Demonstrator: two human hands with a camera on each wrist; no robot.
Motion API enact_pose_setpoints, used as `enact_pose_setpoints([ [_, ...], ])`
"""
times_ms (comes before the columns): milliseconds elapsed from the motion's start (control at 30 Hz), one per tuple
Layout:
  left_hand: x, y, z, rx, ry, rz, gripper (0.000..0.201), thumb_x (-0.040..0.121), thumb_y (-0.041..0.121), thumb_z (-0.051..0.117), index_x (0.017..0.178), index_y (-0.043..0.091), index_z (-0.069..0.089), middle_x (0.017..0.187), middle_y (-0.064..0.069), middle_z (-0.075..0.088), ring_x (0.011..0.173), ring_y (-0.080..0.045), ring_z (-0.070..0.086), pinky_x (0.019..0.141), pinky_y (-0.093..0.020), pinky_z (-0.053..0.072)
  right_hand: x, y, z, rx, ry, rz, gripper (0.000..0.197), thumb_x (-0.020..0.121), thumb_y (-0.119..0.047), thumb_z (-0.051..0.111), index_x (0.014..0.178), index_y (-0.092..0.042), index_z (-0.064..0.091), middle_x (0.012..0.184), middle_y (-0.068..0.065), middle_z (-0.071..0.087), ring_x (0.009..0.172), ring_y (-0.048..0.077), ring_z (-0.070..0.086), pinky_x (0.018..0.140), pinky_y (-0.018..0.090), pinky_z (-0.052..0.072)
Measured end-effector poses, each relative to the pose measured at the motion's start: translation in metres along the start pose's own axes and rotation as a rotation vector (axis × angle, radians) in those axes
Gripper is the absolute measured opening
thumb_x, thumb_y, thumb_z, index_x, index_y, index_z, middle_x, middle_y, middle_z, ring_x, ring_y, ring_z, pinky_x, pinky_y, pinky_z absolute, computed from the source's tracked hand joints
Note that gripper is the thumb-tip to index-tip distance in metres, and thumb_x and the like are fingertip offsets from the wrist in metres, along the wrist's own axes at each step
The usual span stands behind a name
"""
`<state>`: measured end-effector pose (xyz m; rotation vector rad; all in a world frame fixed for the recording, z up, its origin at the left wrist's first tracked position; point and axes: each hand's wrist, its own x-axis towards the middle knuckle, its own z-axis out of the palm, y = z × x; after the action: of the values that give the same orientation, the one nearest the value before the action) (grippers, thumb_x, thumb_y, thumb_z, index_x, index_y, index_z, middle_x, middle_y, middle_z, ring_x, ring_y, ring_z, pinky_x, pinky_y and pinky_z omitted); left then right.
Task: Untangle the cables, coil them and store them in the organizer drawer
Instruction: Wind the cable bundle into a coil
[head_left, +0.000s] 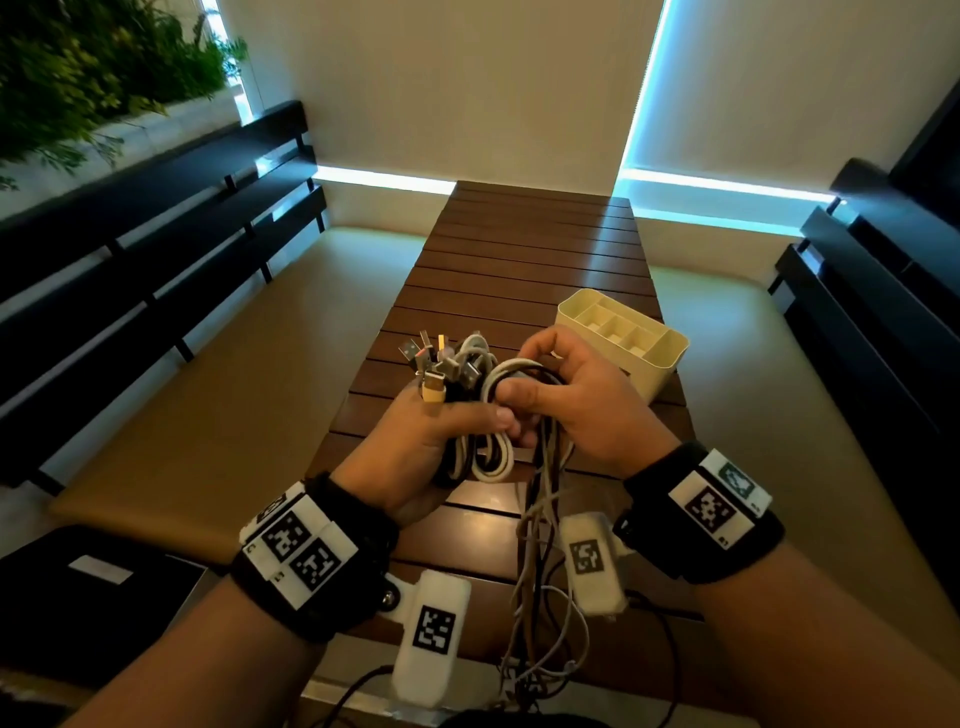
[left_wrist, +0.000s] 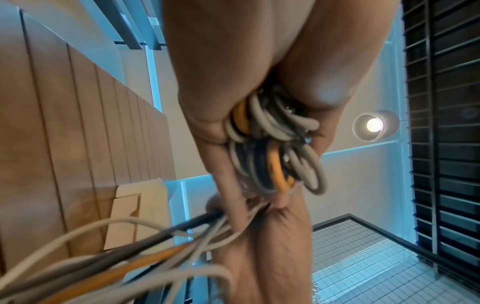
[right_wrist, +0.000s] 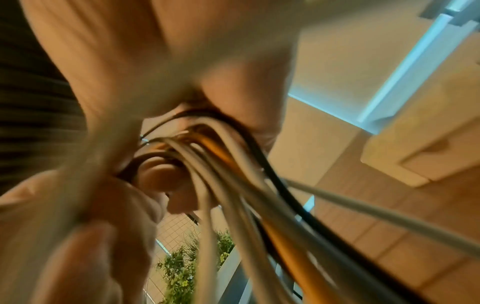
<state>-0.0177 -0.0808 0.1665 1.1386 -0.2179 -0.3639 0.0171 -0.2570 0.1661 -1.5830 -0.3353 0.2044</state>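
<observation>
A bundle of white, grey, black and orange cables (head_left: 470, 387) is held above the slatted wooden table (head_left: 524, 260). My left hand (head_left: 441, 431) grips the coiled loops (left_wrist: 272, 156), with several USB plugs (head_left: 434, 356) sticking up past its fingers. My right hand (head_left: 561, 395) curls around the strands beside it (right_wrist: 233, 164), thumb over a white loop. The loose ends (head_left: 540, 571) hang down toward the table's near edge. The cream organizer (head_left: 621, 338), with open compartments, stands just behind my right hand.
Dark slatted benches (head_left: 156, 249) with tan cushions run along both sides of the table. A black box (head_left: 98, 577) lies on the left cushion near me. Plants (head_left: 78, 73) fill the upper left. The table's far half (head_left: 535, 228) carries nothing.
</observation>
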Motion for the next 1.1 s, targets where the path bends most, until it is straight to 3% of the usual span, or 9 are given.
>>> enact_pose_setpoints([
  [133, 0.003, 0.017, -0.005, -0.073, 0.077, 0.088, 0.008, 0.081, 0.003, 0.060, 0.083, 0.006, 0.067, 0.073, -0.011, 0.062, 0.068, -0.023, 0.063, 0.056, -0.033, 0.056, -0.008, 0.021, 0.005, -0.014, -0.057, 0.110, 0.029, 0.089, -0.033, 0.067, 0.102, -0.008, 0.059, 0.069, 0.001, 0.063, 0.064, 0.023, 0.062, 0.067, 0.043, 0.055],
  [233, 0.004, 0.020, -0.011, -0.055, 0.120, 0.117, 0.010, 0.079, 0.004, 0.060, 0.088, 0.002, 0.058, 0.070, -0.010, 0.058, 0.064, -0.022, 0.060, 0.053, -0.030, 0.052, -0.011, 0.025, 0.005, -0.187, -0.133, 0.150, 0.019, 0.094, -0.030, 0.063, 0.095, -0.011, 0.060, 0.064, 0.000, 0.058, 0.058, 0.019, 0.058, 0.066, 0.038, 0.052],
  [333, 0.002, 0.024, -0.016, -0.084, 0.137, 0.120, 0.005, 0.078, 0.006, 0.059, 0.082, 0.007, 0.057, 0.068, -0.006, 0.057, 0.061, -0.018, 0.060, 0.051, -0.029, 0.051, -0.011, 0.016, 0.003, -0.545, -0.278, 0.229, 0.014, 0.089, -0.031, 0.070, 0.098, -0.026, 0.062, 0.085, -0.003, 0.066, 0.079, 0.016, 0.067, 0.079, 0.034, 0.057],
  [433, 0.000, 0.034, -0.022, -0.090, 0.110, 0.149, 0.006, 0.079, 0.007, 0.058, 0.084, 0.009, 0.055, 0.070, -0.005, 0.056, 0.062, -0.017, 0.060, 0.052, -0.030, 0.051, -0.017, 0.027, 0.000, -0.758, -0.378, 0.439, 0.044, 0.081, -0.037, 0.077, 0.119, -0.035, 0.055, 0.107, -0.011, 0.064, 0.101, 0.011, 0.061, 0.089, 0.032, 0.049],
  [533, 0.000, 0.034, -0.028, -0.052, 0.121, 0.144, 0.007, 0.080, 0.006, 0.060, 0.080, 0.013, 0.062, 0.071, -0.008, 0.057, 0.064, -0.020, 0.061, 0.053, -0.032, 0.052, -0.022, 0.036, -0.004, -0.810, -0.368, 0.536, 0.090, 0.071, -0.038, 0.085, 0.143, -0.041, 0.031, 0.134, -0.011, 0.054, 0.125, 0.016, 0.051, 0.097, 0.034, 0.040],
  [633, -0.001, 0.025, -0.031, -0.044, 0.145, 0.103, 0.013, 0.080, 0.005, 0.062, 0.072, 0.015, 0.067, 0.071, -0.009, 0.058, 0.065, -0.022, 0.061, 0.054, -0.033, 0.052, -0.019, 0.025, -0.008, -0.605, -0.302, 0.494, 0.124, 0.064, -0.035, 0.089, 0.155, -0.038, 0.004, 0.153, -0.008, 0.036, 0.142, 0.020, 0.033, 0.116, 0.042, 0.030],
  [700, -0.001, 0.022, -0.032, -0.061, 0.155, 0.089, 0.008, 0.079, 0.005, 0.062, 0.074, 0.011, 0.065, 0.072, -0.010, 0.057, 0.064, -0.023, 0.060, 0.053, -0.032, 0.051, -0.016, 0.017, -0.010, -0.500, -0.227, 0.353, 0.130, 0.057, -0.044, 0.092, 0.152, -0.046, 0.003, 0.157, -0.007, 0.029, 0.144, 0.018, 0.028, 0.119, 0.047, 0.027],
  [867, -0.002, 0.023, -0.033, -0.030, 0.162, 0.110, 0.012, 0.083, 0.002, 0.063, 0.076, 0.012, 0.065, 0.073, -0.011, 0.058, 0.066, -0.023, 0.061, 0.054, -0.033, 0.052, -0.009, 0.014, 0.001, -0.395, -0.023, 0.072, 0.098, 0.059, -0.057, 0.085, 0.139, -0.050, 0.029, 0.144, -0.007, 0.042, 0.131, 0.012, 0.046, 0.107, 0.043, 0.045],
  [1100, -0.006, 0.030, -0.049, -0.008, 0.222, 0.149, 0.009, 0.084, 0.006, 0.061, 0.080, 0.012, 0.066, 0.074, -0.009, 0.059, 0.068, -0.022, 0.062, 0.055, -0.034, 0.051, -0.017, 0.030, 0.014, -0.426, 0.044, 0.061, 0.053, 0.068, -0.042, 0.084, 0.108, -0.032, 0.050, 0.099, 0.000, 0.062, 0.086, 0.016, 0.062, 0.076, 0.028, 0.055],
])
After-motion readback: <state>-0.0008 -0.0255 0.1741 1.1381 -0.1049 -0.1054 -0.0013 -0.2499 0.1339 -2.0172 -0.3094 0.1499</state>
